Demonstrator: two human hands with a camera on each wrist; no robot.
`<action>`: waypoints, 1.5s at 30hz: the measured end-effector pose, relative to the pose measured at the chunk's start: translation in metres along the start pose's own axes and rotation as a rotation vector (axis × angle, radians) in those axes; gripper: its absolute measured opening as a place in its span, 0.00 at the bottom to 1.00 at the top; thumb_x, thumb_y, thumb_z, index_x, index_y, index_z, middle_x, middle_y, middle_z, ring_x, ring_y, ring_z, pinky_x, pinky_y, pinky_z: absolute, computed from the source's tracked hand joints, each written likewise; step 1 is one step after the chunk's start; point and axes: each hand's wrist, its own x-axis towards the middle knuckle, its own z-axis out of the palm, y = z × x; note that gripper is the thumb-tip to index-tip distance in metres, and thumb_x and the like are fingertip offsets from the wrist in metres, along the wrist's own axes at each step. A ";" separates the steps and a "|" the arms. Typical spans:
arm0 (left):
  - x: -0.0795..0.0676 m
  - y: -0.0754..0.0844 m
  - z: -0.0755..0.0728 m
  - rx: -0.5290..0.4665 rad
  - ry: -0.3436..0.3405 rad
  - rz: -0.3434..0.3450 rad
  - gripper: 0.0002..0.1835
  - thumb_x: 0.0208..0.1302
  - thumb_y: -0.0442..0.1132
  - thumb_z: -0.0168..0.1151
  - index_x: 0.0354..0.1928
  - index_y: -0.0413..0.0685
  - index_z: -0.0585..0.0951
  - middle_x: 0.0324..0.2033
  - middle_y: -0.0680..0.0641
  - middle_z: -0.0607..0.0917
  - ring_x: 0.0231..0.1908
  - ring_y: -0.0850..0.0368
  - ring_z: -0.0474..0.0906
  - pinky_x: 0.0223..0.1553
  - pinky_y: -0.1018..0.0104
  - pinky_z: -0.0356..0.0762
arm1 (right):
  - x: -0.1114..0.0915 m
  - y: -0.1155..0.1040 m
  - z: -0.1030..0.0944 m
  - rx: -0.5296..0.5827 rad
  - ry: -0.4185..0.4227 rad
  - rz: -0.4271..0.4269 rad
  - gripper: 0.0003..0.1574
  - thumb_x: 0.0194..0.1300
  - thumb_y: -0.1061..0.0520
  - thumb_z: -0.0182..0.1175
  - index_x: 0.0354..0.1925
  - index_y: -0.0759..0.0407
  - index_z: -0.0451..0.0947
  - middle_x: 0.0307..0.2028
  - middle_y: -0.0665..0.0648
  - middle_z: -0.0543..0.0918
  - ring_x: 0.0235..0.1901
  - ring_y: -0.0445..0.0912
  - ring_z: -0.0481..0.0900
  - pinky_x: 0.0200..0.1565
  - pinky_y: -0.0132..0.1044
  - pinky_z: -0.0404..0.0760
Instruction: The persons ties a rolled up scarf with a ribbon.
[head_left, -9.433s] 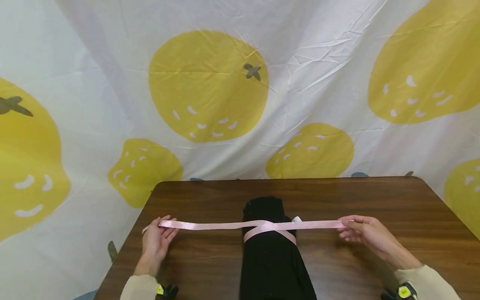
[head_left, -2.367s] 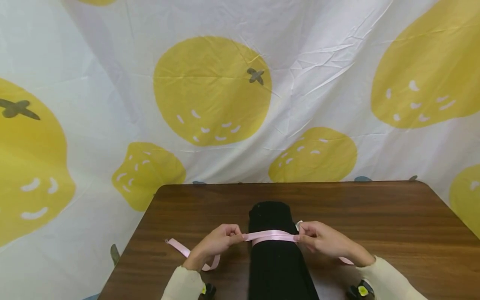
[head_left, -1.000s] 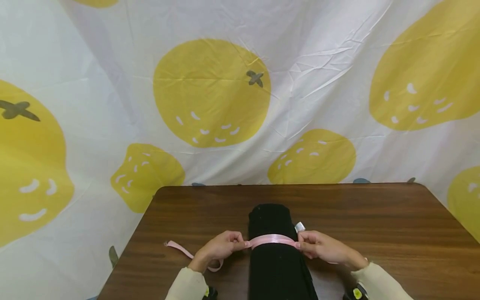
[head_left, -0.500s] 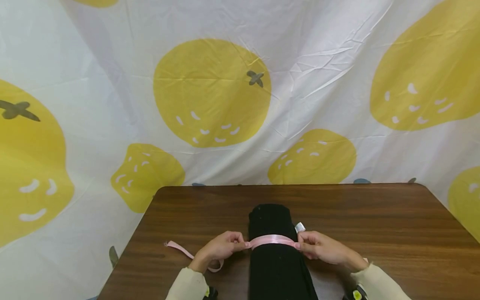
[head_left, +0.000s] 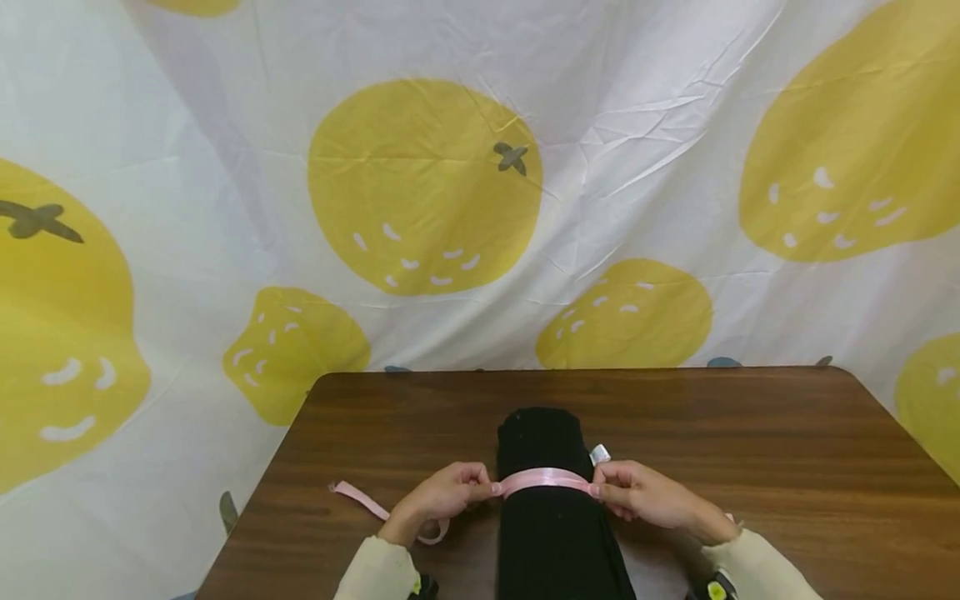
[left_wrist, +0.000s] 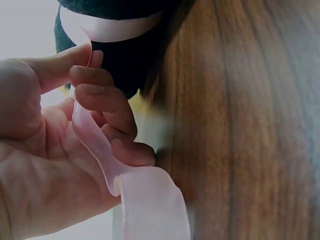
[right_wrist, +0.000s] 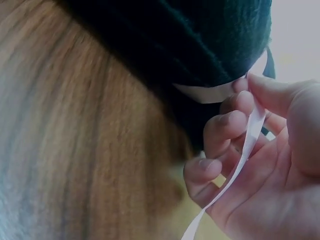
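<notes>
A black rolled cloth (head_left: 551, 542) lies lengthwise on the table with a glossy pink ribbon (head_left: 546, 477) round it. At the roll's left side, my left hand (head_left: 446, 492) pinches the ribbon between thumb and index finger. My right hand (head_left: 652, 496) pinches it the same way on the right side. The ribbon stretches taut and flat over the top between both hands. In the left wrist view, a loose tail of ribbon (left_wrist: 152, 205) runs down across the palm. Another thin tail of ribbon (right_wrist: 235, 172) hangs past the fingers in the right wrist view.
The brown wood-grain table (head_left: 405, 417) reaches back to a white curtain (head_left: 645, 183) printed with yellow fruit. A small white tag (head_left: 599, 454) sticks out from the roll's right side. Black wrist cameras (head_left: 716, 587) sit by both cream sleeves.
From wide apart, with the ribbon crossed over the roll, my hands have come in and down to its sides. The ribbon now lies snug against it. The last second shows almost no movement.
</notes>
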 end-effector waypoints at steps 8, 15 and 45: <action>-0.003 0.002 0.000 -0.045 0.021 -0.003 0.14 0.67 0.42 0.64 0.34 0.34 0.81 0.22 0.51 0.75 0.24 0.59 0.71 0.29 0.66 0.69 | 0.000 -0.010 0.000 -0.055 0.012 -0.055 0.11 0.74 0.63 0.51 0.33 0.63 0.74 0.20 0.69 0.69 0.21 0.38 0.70 0.23 0.32 0.72; -0.002 0.009 -0.006 0.037 0.066 0.031 0.10 0.66 0.40 0.64 0.33 0.39 0.85 0.26 0.46 0.82 0.26 0.59 0.75 0.32 0.64 0.74 | 0.000 -0.022 0.000 -0.155 0.078 -0.019 0.11 0.73 0.65 0.51 0.32 0.61 0.76 0.22 0.59 0.74 0.24 0.37 0.70 0.27 0.30 0.71; -0.016 0.033 0.012 -0.130 0.275 -0.053 0.09 0.69 0.37 0.57 0.38 0.35 0.79 0.11 0.51 0.78 0.12 0.63 0.66 0.15 0.72 0.61 | -0.001 -0.055 0.009 -0.575 0.456 0.019 0.06 0.61 0.60 0.68 0.29 0.48 0.84 0.19 0.39 0.73 0.20 0.32 0.65 0.23 0.28 0.66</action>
